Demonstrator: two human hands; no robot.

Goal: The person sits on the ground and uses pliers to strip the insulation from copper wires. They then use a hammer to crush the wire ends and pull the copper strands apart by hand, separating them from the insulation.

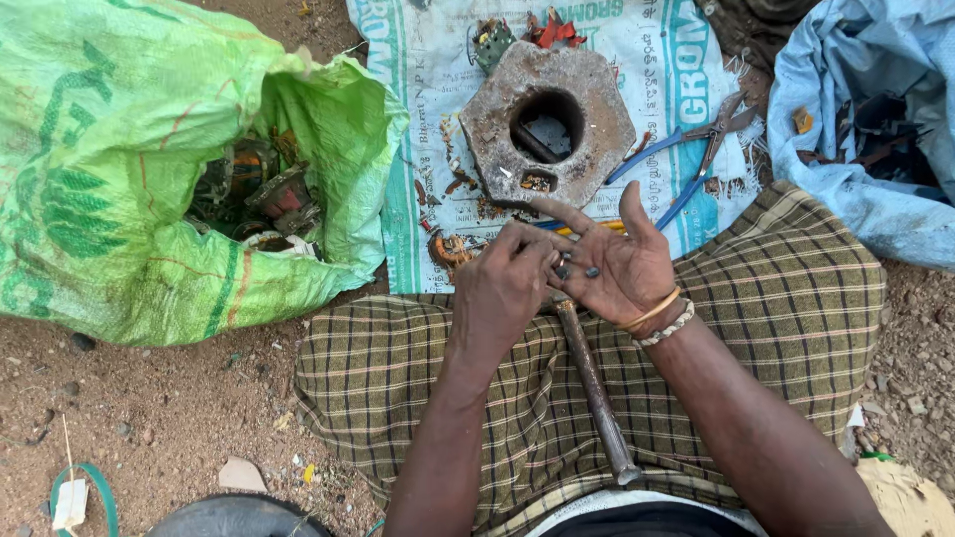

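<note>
My right hand [612, 261] lies palm up over my lap with several small dark metal bits [577, 269] resting in it. My left hand [502, 283] has its fingertips pinched together at that palm, touching the bits. Under both hands a long rusty metal rod [595, 388] lies along the checked cloth [796, 288] on my lap. Just beyond the hands sits a heavy rusty hexagonal metal block [587, 109] with a round hole in its middle.
A white printed sack [428, 60] is spread on the dirt under the block, with blue-handled pliers [686, 159] and scrap bits on it. A green sack [99, 149] at left holds motor parts [259, 194]. A blue sack [865, 99] with scrap lies at right.
</note>
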